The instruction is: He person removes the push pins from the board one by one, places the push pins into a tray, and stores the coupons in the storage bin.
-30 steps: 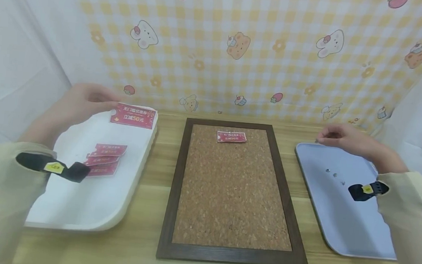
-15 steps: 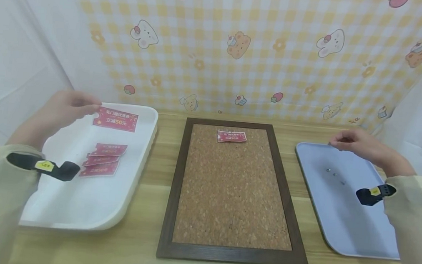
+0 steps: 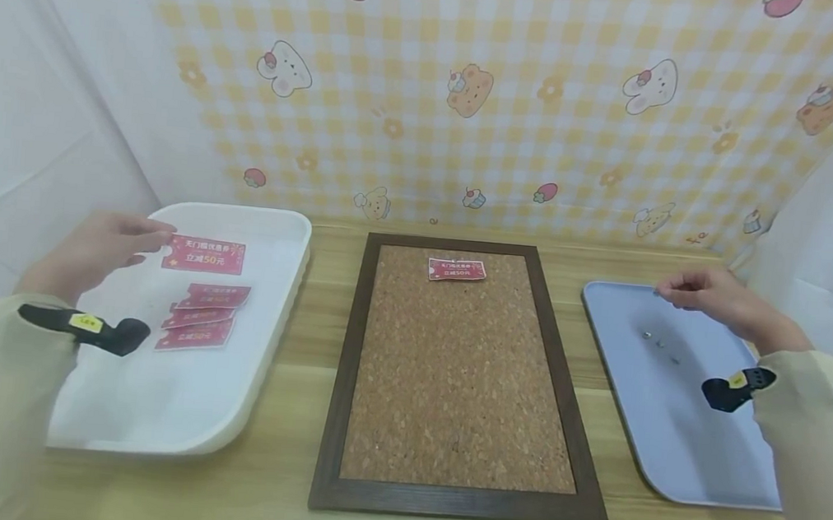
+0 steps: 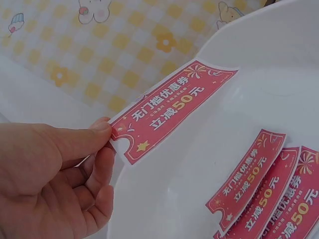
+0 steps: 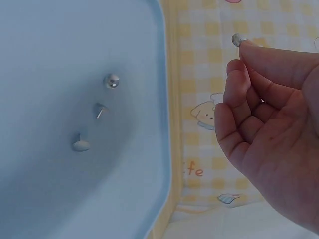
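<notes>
My left hand (image 3: 94,248) pinches a red paper coupon (image 4: 172,109) by its notched end, between thumb and fingers, above the white tray (image 3: 259,362). Three more red coupons (image 3: 199,315) lie overlapping in that tray. In the right wrist view my right hand (image 5: 279,109) pinches a silver thumbtack (image 5: 238,40) with its round head showing. That hand is over the far edge of the blue tray (image 3: 675,448), where three other thumbtacks (image 5: 111,81) lie. Between the trays is a framed corkboard (image 3: 465,380), with one red coupon (image 3: 457,270) near its top edge.
The wooden table (image 3: 277,487) shows between the trays and the corkboard. A yellow checked cloth (image 3: 402,85) hangs behind it, and white sheets (image 3: 26,135) stand at both sides. A black wrist strap (image 3: 87,328) is on each sleeve.
My left hand has moved left and lower with the coupon. My right hand has shifted right and slightly lower with the thumbtack. The corkboard and trays have stayed in place.
</notes>
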`<state>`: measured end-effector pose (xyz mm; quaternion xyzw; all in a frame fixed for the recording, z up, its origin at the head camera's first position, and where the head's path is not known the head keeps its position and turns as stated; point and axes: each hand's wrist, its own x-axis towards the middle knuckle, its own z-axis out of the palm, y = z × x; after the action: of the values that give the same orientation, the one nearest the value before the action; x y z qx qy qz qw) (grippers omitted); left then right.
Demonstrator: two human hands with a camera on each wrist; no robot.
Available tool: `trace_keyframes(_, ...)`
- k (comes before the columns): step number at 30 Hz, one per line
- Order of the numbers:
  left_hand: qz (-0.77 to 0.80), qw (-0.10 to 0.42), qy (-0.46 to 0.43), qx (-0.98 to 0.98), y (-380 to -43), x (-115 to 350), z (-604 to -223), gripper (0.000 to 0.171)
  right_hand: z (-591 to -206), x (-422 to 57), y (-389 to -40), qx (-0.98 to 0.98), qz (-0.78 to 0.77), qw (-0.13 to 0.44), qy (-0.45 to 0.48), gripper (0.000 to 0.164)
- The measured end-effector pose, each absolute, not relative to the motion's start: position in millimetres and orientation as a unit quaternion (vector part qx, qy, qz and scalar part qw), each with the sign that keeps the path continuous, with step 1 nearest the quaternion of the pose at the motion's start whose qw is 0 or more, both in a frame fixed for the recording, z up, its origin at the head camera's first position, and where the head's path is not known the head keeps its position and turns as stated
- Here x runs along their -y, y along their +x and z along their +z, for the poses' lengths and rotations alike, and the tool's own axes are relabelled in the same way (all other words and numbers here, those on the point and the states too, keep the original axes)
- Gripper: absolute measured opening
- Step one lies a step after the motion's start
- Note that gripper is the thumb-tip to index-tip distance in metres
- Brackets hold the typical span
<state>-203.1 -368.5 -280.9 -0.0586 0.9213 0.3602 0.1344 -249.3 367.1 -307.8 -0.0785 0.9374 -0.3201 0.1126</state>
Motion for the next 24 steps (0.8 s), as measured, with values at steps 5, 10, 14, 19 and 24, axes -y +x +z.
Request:
trace_keyframes(5,0.373,0.137,-0.059,-0.916,-207,375,-296,0.081,-316,-372,-248,-0.938,-0.322,0.110,-0.068,0.042)
trace_keyframes(10,0.363,0.142,-0.060,-0.919,-213,380,-308,0.083,-321,-374,-248,-0.937,-0.321,0.122,-0.056,0.044)
trace_keyframes(14,0.371,0.141,-0.043,-0.917,-217,382,-317,0.077,-327,-376,-248,-0.938,-0.315,0.136,-0.055,0.046)
trace_keyframes(19,0.382,0.151,-0.042,-0.911,-222,385,-327,0.077,-335,-378,-247,-0.936,-0.311,0.157,-0.058,0.046)
trace_keyframes(24,0.391,0.165,-0.036,-0.905,-224,389,-335,0.076,-340,-381,-248,-0.936,-0.307,0.161,-0.058,0.044)
